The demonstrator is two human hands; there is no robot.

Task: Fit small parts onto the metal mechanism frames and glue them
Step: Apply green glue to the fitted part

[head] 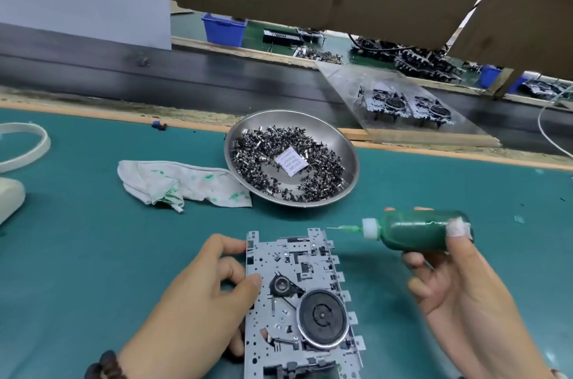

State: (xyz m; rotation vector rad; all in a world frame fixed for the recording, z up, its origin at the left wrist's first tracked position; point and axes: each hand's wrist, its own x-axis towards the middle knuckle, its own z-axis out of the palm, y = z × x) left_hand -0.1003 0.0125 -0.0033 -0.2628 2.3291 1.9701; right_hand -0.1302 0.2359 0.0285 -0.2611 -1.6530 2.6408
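While my left hand (198, 295) steadies the metal mechanism frame (297, 304) by its left edge, fingers (231, 246) curled onto the upper corner and thumb pressed against the plate beside the small black pulley (281, 285), the frame lies flat on the green work mat (93, 239), close to me at the bottom centre of the view. A large black flywheel (322, 318) sits on its lower right part.

My right hand (459, 288) is wrapped around a green glue bottle (415, 231), held sideways above the mat just right of the frame's top corner. Its white cap and thin needle tip (336, 228) point left toward that corner; I cannot tell whether the tip touches the metal. A scrap of white tape (457, 228) clings to the bottle near my thumb.

Beyond the frame, a round steel dish (347, 142) holds a heap of small dark parts (263, 155) and a white paper packet (291, 164). Just left of the dish lies a crumpled white rag (186, 183) stained green. Farther back runs a dark conveyor belt (186, 80), and on a clear sheet (387, 80) at the right two assembled mechanisms (406, 107) sit side by side. A dark bead bracelet (104, 367) rings my left wrist.
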